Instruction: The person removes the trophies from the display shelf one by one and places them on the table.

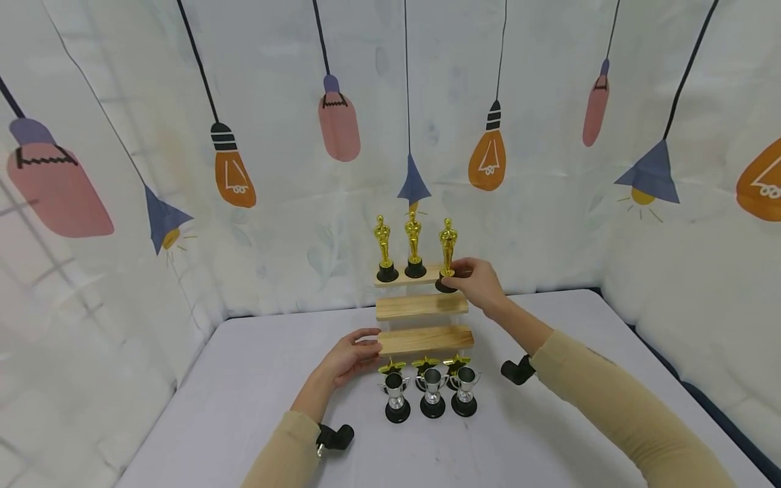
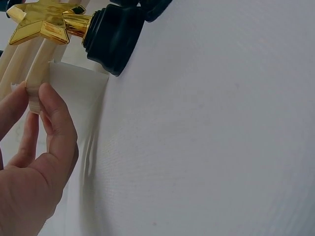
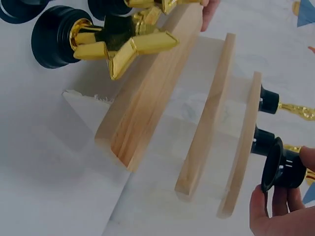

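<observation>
Standing nearly upright between the right hand's (image 1: pixel 478 285) thumb and fingers is a gold statuette (image 1: pixel 448 240), a slim, shiny human figure on a round black base whose hollow underside shows. The hand pinches it low down, beside the top board (image 1: pixel 431 274); whether the base touches the wood I cannot tell. Two matching statuettes (image 1: pixel 413 237) stand on that board, left of the right hand. Below it is the middle board (image 1: pixel 422 307), then the bottom board (image 1: pixel 426 340), its end pinched by the left hand (image 1: pixel 350 359). Just right of the left hand, gold star trophies (image 1: pixel 425 363) and three silver cups (image 1: pixel 432 379) stand on the white table (image 1: pixel 518 434).
</observation>
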`<state>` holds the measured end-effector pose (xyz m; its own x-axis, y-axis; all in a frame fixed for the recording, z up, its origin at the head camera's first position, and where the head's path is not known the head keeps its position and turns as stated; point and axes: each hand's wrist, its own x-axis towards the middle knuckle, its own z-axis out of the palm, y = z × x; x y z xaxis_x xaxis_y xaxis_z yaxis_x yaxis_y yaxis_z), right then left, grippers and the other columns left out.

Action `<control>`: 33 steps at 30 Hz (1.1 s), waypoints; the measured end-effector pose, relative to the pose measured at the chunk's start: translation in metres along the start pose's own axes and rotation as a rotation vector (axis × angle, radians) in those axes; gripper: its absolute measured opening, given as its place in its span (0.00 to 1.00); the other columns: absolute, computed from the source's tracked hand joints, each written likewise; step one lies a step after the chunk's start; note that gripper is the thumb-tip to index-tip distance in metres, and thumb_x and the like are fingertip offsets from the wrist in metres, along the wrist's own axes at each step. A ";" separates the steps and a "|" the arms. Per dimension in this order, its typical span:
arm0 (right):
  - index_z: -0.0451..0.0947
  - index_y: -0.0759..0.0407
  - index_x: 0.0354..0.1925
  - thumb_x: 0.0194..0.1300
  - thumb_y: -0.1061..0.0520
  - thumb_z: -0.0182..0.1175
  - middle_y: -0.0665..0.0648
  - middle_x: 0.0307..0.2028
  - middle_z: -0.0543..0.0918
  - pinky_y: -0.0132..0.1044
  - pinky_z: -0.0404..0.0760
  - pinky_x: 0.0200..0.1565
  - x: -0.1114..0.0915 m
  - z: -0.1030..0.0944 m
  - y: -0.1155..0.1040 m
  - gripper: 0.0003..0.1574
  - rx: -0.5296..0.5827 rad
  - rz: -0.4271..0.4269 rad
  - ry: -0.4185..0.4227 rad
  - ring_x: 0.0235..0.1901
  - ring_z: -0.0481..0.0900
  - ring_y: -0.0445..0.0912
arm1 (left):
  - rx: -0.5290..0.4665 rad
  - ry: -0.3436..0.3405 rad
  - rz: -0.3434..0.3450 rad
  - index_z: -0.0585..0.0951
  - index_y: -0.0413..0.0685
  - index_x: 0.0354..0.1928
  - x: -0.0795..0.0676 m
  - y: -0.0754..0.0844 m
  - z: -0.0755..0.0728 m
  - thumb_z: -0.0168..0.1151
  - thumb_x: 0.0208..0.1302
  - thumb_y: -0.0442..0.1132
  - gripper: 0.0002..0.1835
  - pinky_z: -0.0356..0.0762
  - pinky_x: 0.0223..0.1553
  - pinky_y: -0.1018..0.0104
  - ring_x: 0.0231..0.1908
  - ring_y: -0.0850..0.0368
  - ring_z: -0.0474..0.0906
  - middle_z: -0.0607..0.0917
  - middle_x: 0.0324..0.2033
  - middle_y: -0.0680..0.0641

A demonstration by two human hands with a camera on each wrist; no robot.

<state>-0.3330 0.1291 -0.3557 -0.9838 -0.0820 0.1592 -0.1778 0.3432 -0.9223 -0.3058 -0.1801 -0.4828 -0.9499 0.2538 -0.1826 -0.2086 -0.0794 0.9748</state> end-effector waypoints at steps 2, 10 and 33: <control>0.75 0.68 0.63 0.68 0.57 0.70 0.66 0.57 0.80 0.50 0.78 0.59 -0.004 0.001 -0.001 0.29 -0.004 0.003 -0.005 0.57 0.78 0.58 | 0.003 0.002 0.001 0.69 0.34 0.70 0.000 0.000 0.000 0.66 0.69 0.30 0.30 0.84 0.46 0.63 0.45 0.52 0.83 0.81 0.54 0.37; 0.74 0.68 0.62 0.68 0.58 0.70 0.66 0.56 0.81 0.52 0.77 0.60 -0.022 0.003 -0.003 0.29 -0.001 0.044 -0.045 0.57 0.79 0.58 | 0.000 0.001 -0.002 0.69 0.34 0.70 0.000 0.000 0.000 0.66 0.69 0.29 0.30 0.84 0.46 0.63 0.45 0.52 0.83 0.81 0.54 0.37; 0.76 0.69 0.58 0.64 0.58 0.72 0.63 0.52 0.83 0.50 0.79 0.57 -0.072 0.003 -0.015 0.28 0.005 0.054 -0.172 0.55 0.80 0.56 | 0.027 0.001 0.012 0.68 0.32 0.70 0.000 -0.003 0.000 0.65 0.69 0.29 0.30 0.84 0.46 0.63 0.44 0.53 0.83 0.81 0.53 0.36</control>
<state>-0.2595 0.1273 -0.3545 -0.9738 -0.2223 0.0477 -0.1247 0.3469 -0.9296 -0.3050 -0.1798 -0.4853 -0.9526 0.2520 -0.1707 -0.1904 -0.0561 0.9801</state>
